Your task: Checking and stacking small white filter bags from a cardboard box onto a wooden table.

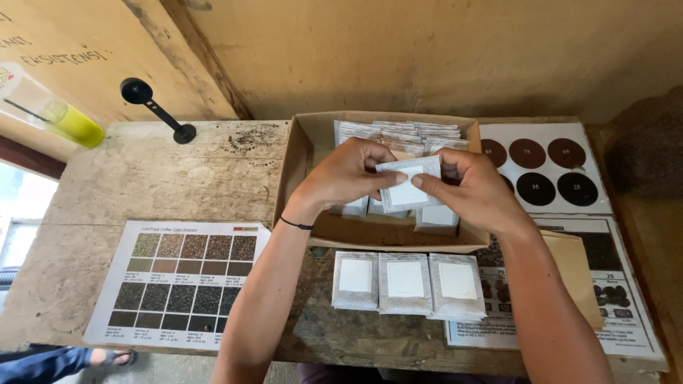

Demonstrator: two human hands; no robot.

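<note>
Both my hands are over an open cardboard box (pixel 302 160) on a worn wooden table (pixel 178 178). My left hand (pixel 345 174) and my right hand (pixel 473 188) together hold one small white filter packet (pixel 407 186) by its edges, just above the box. Inside the box, several more white packets (pixel 398 135) stand in rows. In front of the box, three packets (pixel 407 283) lie flat side by side on the table. A thin black band circles my left wrist.
A printed colour chart of brown squares (pixel 178 281) lies at front left. A sheet with dark round discs (pixel 544 167) and another printed sheet (pixel 626 299) lie at right, with a brown envelope (pixel 580 267). A black scoop (pixel 153 107) and a yellow-based clear container (pixel 53 107) stand at back left.
</note>
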